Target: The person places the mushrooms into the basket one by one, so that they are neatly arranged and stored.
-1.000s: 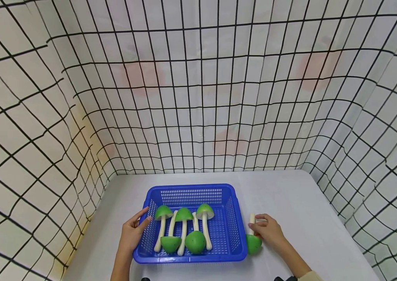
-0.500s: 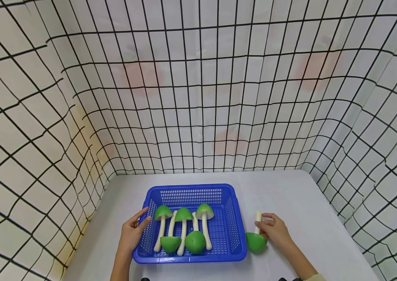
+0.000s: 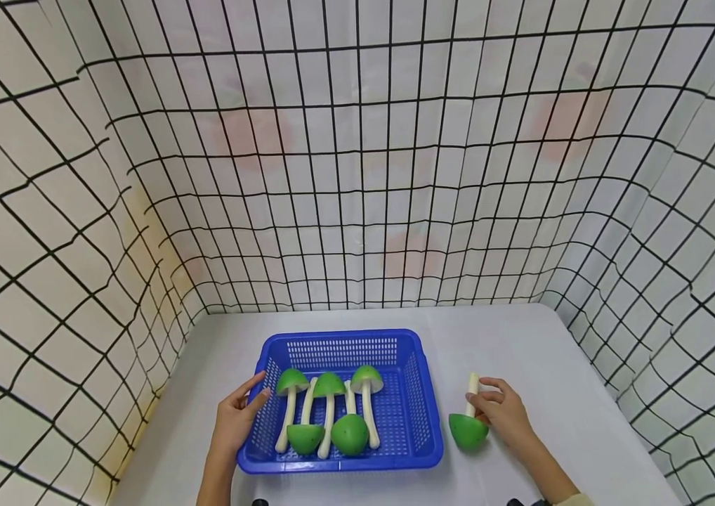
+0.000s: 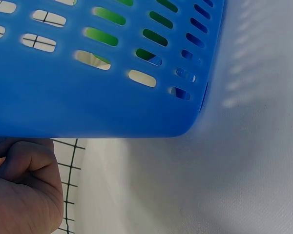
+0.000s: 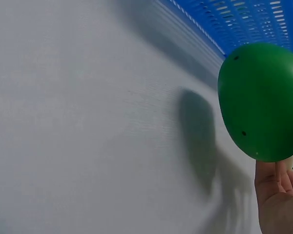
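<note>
My left hand (image 3: 234,419) grips the left rim of a blue plastic basket (image 3: 338,464), its thumb over the edge; in the left wrist view its curled fingers (image 4: 34,165) meet the rim. Inside the basket lie several toy mushrooms (image 3: 329,384) with green caps and white stems, side by side, caps pointing alternately away and near. Beyond the basket's right side, my right hand (image 3: 506,413) pinches the white stem of another green mushroom (image 3: 469,431), cap towards me. The right wrist view shows this cap (image 5: 263,102) large, with small dark dots and a shadow on the table beneath.
A white table (image 3: 560,379) carries the basket. Black wire grid (image 3: 357,190) stands on the left, back and right sides, with pale cloth behind it. The basket's right part shows its bare slotted floor (image 3: 395,414).
My right hand has moved right with the mushroom, widening the gap to the basket. The left hand still grips the basket, and the mushrooms inside have kept their places.
</note>
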Motion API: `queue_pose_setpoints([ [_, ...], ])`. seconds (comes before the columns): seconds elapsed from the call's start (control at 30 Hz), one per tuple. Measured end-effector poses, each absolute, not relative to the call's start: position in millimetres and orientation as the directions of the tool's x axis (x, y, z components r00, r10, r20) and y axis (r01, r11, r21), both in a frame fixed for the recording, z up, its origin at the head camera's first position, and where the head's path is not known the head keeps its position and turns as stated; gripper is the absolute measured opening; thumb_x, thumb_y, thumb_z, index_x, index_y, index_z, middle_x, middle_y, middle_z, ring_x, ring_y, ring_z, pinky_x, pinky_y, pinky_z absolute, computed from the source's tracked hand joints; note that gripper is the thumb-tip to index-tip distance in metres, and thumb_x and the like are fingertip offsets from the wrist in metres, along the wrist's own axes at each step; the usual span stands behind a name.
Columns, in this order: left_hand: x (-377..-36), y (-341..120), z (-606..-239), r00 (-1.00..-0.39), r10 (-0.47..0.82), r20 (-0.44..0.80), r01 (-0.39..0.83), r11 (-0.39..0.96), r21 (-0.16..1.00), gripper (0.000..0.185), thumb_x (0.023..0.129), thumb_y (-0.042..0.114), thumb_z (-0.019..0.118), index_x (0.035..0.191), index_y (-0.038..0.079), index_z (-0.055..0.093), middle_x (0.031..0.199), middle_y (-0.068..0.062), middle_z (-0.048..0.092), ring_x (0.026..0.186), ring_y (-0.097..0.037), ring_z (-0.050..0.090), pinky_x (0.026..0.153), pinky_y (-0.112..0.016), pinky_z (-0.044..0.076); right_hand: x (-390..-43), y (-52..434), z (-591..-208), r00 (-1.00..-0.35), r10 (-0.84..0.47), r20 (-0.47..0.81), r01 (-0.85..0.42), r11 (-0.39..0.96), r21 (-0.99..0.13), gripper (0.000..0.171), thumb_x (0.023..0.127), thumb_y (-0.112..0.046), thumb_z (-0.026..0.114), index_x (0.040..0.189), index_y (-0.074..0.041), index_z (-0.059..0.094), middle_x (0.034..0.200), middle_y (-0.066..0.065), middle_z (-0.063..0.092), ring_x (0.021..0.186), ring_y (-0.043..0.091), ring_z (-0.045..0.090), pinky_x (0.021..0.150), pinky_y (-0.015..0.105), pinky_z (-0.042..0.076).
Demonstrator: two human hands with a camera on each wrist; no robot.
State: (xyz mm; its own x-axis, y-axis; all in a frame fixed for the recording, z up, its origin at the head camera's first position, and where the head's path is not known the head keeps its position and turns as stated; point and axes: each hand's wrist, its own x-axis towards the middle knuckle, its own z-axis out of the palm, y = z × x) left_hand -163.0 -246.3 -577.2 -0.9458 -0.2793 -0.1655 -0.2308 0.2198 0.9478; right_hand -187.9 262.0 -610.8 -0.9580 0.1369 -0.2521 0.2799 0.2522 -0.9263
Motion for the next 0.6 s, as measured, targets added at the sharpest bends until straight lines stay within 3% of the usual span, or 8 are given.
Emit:
queue_pose_setpoints([
  [0.27, -163.7, -246.0, -577.6, -0.944, -0.285, -0.164, -0.230, 0.218, 0.948, 0.053, 0.096, 0.038, 0.073, 0.145, 0.022, 0.061, 0.106, -0.020, 0.071, 0.079, -0.025, 0.071, 0.067, -0.031, 0.061, -191.4, 267.7, -602.8, -0.958, 0.132, -0.255, 0.280, 0.230, -0.932, 0.071, 0.093, -0.021, 0.078, 0.148, 0.001, 0.041, 0.101, 0.006, 0.071, 0.074, 0.014, 0.070, 0.067, 0.026, 0.059],
  [0.6, -162.6, -246.3, -576.7, -0.946, -0.277, -0.168, -0.231, 0.213, 0.949, 0.058, 0.094, 0.045, 0.073, 0.146, 0.021, 0.060, 0.111, -0.020, 0.072, 0.081, -0.024, 0.071, 0.068, -0.032, 0.062, -189.8, 264.7, -590.7, -0.964, 0.140, -0.227, 0.256, 0.253, -0.933, 0.071, 0.092, -0.021, 0.079, 0.148, -0.001, 0.042, 0.102, 0.007, 0.069, 0.077, 0.013, 0.068, 0.067, 0.025, 0.058],
])
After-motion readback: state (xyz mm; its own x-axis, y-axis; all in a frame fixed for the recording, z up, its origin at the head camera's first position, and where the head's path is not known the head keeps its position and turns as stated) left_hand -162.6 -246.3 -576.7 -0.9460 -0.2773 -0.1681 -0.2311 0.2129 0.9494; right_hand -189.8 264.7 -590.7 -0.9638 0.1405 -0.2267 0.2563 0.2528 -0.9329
